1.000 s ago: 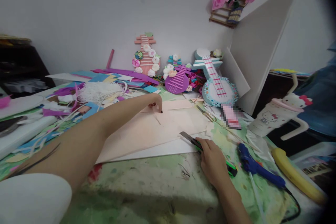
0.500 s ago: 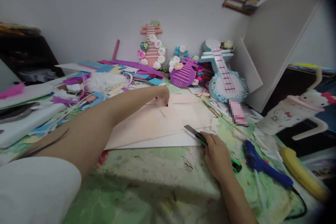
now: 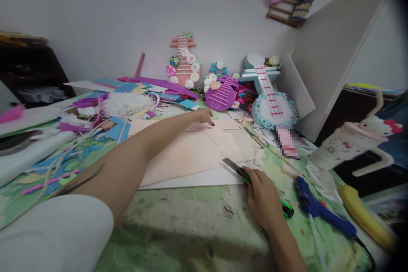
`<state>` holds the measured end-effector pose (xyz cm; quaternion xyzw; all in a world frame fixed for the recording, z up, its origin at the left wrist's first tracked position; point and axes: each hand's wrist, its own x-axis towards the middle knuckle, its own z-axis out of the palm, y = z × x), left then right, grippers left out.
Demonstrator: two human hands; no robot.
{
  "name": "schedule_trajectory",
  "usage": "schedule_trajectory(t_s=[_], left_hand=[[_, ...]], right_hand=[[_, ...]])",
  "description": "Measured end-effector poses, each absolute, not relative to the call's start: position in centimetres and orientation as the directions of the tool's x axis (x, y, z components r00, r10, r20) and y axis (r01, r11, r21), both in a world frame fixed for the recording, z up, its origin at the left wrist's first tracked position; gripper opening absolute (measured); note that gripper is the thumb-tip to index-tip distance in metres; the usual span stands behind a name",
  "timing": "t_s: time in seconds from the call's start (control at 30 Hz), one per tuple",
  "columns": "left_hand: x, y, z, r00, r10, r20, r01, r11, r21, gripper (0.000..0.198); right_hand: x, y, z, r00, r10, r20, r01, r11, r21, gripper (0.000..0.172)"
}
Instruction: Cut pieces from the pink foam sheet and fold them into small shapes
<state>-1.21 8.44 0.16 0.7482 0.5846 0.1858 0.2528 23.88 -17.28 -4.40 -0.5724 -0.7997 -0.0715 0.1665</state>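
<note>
My right hand (image 3: 264,195) grips a black and green utility knife (image 3: 235,167), its blade out and pointing to the upper left, over the near right edge of a pale pink foam sheet (image 3: 188,153). That sheet lies on a white board (image 3: 194,180). My left hand (image 3: 205,116) reaches across to the sheet's far side, fingers bent down and closed beside a narrow pale pink strip (image 3: 228,125). Whatever they pinch is hidden or too small to name. Thin pinkish shavings lie on the sheet just below these fingers.
Scissors (image 3: 255,137) and a blue hot glue gun (image 3: 318,206) lie on the right, beside a banana (image 3: 366,216) and a white tumbler (image 3: 346,144). Decorated toy lutes (image 3: 276,108) lean at the back. Shredded white strips (image 3: 126,104) and coloured scraps crowd the left.
My left hand has moved a little to the right along the sheet's far side. My right hand keeps its grip on the knife, nearly in place. The view has shifted slightly.
</note>
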Motion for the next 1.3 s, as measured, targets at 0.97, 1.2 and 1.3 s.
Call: schedule_trajectory(t_s=[0.97,1.2,1.3], left_hand=[[-13.7,4.8,-3.3,0.178,0.969,0.17,0.957,-0.211,0.201,0.03],[-13.1,5.5,-3.3,0.081,0.992,0.094,0.985,-0.094,0.141,0.033],[-13.5,4.8,-3.2,0.063,0.996,0.056,0.991,-0.069,0.114,0.032]], right_hand=[[25.4,-16.5,-5.6,-0.201,0.73,0.653,0.896,0.407,-0.18,0.027],[23.9,-15.7,-2.6,-0.225,0.818,0.529,0.843,0.436,-0.316,0.026],[21.5,-15.2,-1.1,-0.411,0.839,0.357,0.746,0.535,-0.397,0.028]])
